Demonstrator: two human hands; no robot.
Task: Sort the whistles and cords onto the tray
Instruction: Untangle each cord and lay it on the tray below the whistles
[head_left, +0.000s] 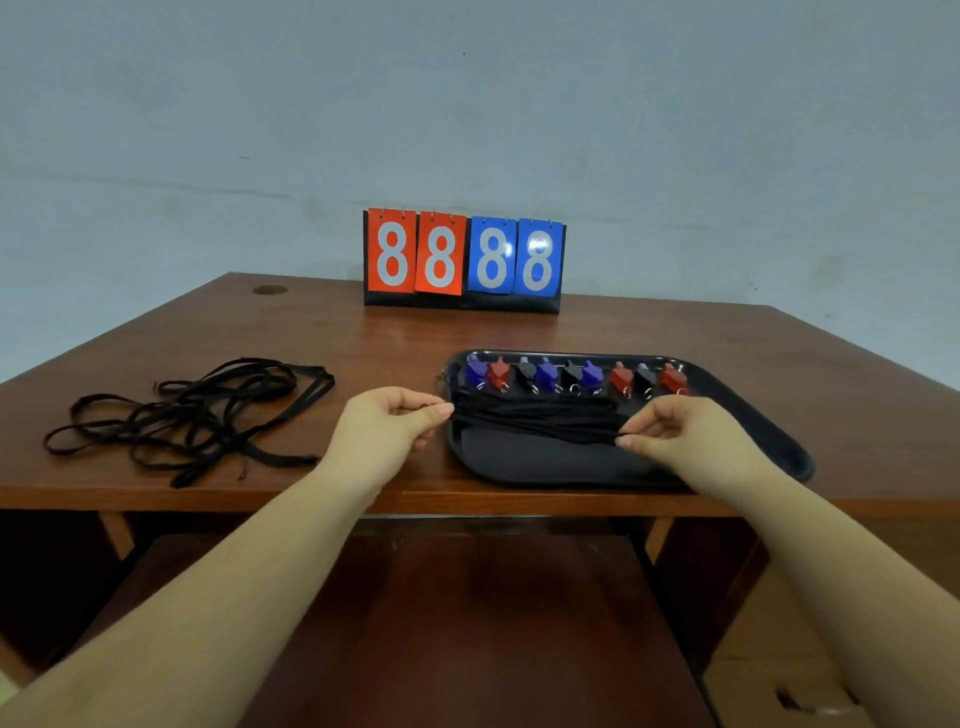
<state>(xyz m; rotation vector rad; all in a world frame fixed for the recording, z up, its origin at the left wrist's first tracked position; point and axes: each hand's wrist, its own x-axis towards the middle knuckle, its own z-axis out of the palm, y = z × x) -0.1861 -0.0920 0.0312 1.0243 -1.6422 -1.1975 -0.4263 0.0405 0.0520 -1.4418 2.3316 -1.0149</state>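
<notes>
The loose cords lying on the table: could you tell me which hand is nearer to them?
Left. The left hand is just right of the loose cords; the right hand is farther, over the tray.

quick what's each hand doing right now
Left hand: pinching one end of the black cords.
Right hand: pinching the other end.

1. Left hand and right hand each pinch an end of a bundle of black cords, stretched across the black plastic tray.
2. Row of blue, red and black whistles along the tray's far edge.
3. Loose tangle of black cords on the brown wooden table, left of the tray.
4. Red-and-blue flip scoreboard at the back reads 8888.
</notes>
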